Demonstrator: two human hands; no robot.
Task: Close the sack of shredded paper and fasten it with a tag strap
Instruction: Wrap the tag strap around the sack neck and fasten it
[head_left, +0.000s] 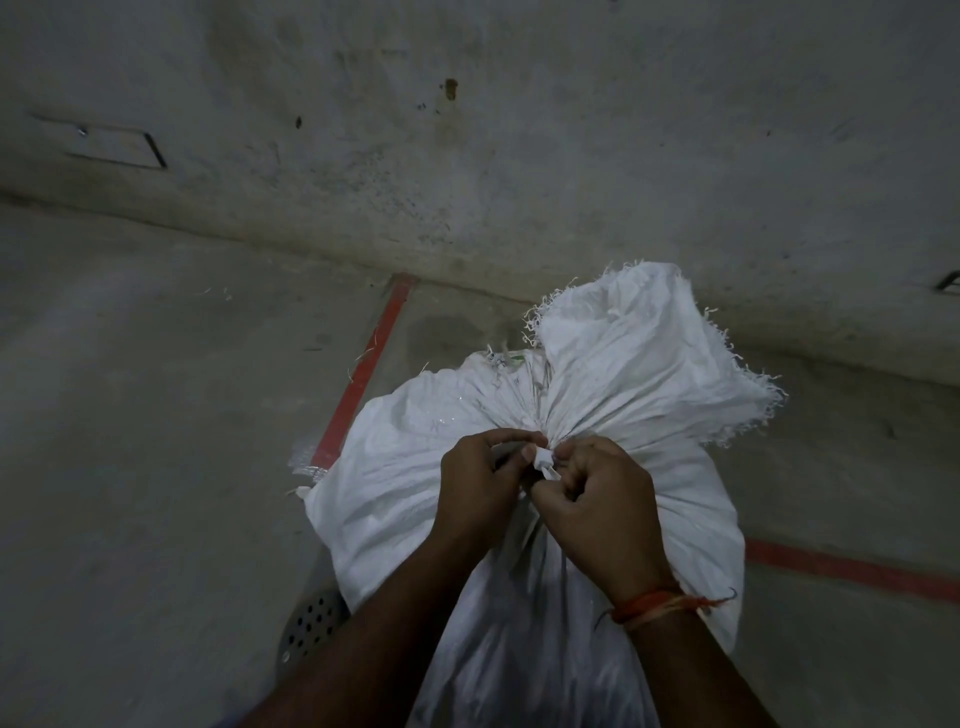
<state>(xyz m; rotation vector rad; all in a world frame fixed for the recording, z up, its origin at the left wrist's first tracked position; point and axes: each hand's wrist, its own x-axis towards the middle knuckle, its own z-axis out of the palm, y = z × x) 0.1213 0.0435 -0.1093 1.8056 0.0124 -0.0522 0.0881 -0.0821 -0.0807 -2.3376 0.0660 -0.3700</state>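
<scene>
Standing on the concrete floor (156, 415) against the wall (467, 130), the white woven sack (649, 499) was the fixed point of the scene, its neck gathered tight and its frayed mouth (649, 353) fanned out above the gathering, toward the wall. At the gathered neck, the left hand (478, 488) had its fingers curled and pinched on the white tag strap (545, 462), and the right hand (608, 514) gripped the strap from the other side, thumb and fingers closed on it. The two hands were touching at the neck. An orange thread band (654, 605) circled the right wrist. Red floor lines (363, 369) ran beside and behind the sack, and a perforated metal drain cover (311, 623) lay just left of its base.
</scene>
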